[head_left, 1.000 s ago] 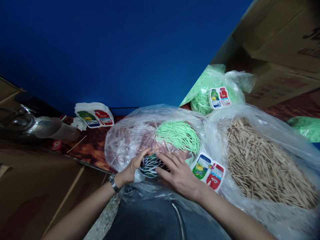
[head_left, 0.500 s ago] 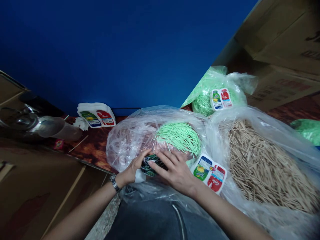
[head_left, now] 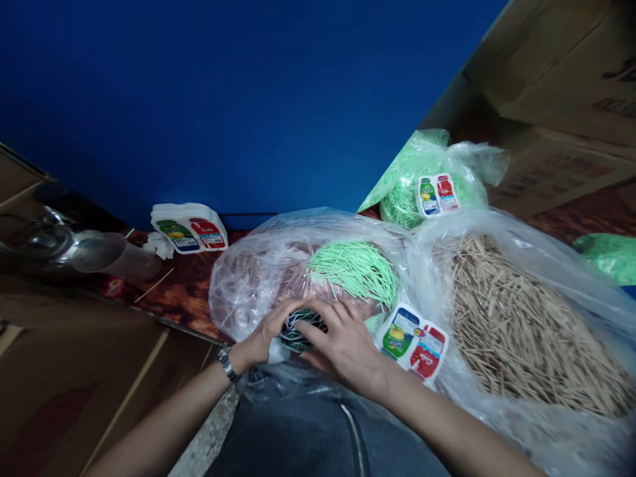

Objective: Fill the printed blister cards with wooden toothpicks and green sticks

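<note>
A dark round bundle with thin pale and green lines (head_left: 301, 329) sits between my hands near my lap; its exact kind I cannot make out. My left hand (head_left: 265, 333) curves round its left side, with a piece of white material (head_left: 278, 351) under the palm. Over its right side my right hand (head_left: 342, 338) is bent, fingertips on the far edge and one finger across the top. Just beyond, a heap of thin light-green sticks (head_left: 354, 270) lies on a clear plastic bag (head_left: 243, 278). A bottle-shaped Sprite and Cola pack (head_left: 413, 341) rests beside my right wrist.
To the right, a large plastic bag holds tan sticks (head_left: 531, 324). Behind it stands a tied bag of green strands (head_left: 400, 202) with another pack (head_left: 437, 194) on it. At left are stacked packs (head_left: 189, 228), a clear plastic cup (head_left: 116, 255) and cardboard boxes (head_left: 64, 371).
My right hand's fingers have bent in more around the dark bundle, showing more of its top. My left hand stays about where it was.
</note>
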Demonstrator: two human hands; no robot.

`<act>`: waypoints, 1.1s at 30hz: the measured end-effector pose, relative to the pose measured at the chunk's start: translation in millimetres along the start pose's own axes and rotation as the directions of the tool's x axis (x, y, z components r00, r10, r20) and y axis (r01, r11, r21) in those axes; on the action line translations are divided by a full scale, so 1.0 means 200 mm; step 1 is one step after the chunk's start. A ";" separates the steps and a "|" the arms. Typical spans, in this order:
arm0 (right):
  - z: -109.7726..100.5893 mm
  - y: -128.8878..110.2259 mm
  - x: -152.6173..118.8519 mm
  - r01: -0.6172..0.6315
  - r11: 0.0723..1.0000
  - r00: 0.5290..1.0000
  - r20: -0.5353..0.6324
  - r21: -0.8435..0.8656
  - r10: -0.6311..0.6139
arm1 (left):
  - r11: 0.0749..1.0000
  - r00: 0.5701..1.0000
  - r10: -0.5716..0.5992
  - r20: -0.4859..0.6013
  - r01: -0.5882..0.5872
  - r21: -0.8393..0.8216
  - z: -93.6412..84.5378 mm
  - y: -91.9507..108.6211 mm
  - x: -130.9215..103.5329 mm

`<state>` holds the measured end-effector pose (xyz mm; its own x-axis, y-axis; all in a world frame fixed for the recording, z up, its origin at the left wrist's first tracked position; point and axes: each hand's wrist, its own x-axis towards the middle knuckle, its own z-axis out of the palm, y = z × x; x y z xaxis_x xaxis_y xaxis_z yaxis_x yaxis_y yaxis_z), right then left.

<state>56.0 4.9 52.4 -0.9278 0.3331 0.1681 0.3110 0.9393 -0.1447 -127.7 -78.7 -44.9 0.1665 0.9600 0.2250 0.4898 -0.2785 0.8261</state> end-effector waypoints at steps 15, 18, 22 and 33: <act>0.04 0.04 -0.05 0.125 0.992 0.990 -0.073 0.017 -0.123 | 0.993 0.994 -0.106 -0.007 0.105 -0.045 0.00 0.00 -0.01; 0.03 0.04 -0.05 0.133 0.990 0.990 -0.057 0.045 -0.130 | 0.992 0.993 -0.115 0.000 0.115 -0.044 0.01 0.00 -0.01; 0.01 0.01 -0.05 0.070 0.988 0.998 -0.012 0.140 -0.069 | 0.994 0.995 -0.100 -0.012 0.100 -0.039 0.02 0.00 -0.01; 0.06 -0.04 0.00 0.014 1.000 1.000 -0.011 -0.005 -0.014 | 0.999 1.000 -0.023 -0.010 0.023 -0.025 0.02 -0.03 -0.01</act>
<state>51.4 -4.0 40.8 -0.9298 0.3207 0.1807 0.2990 0.9443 -0.1374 -127.4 -79.7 -52.2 0.1466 0.9665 0.2106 0.4718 -0.2555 0.8439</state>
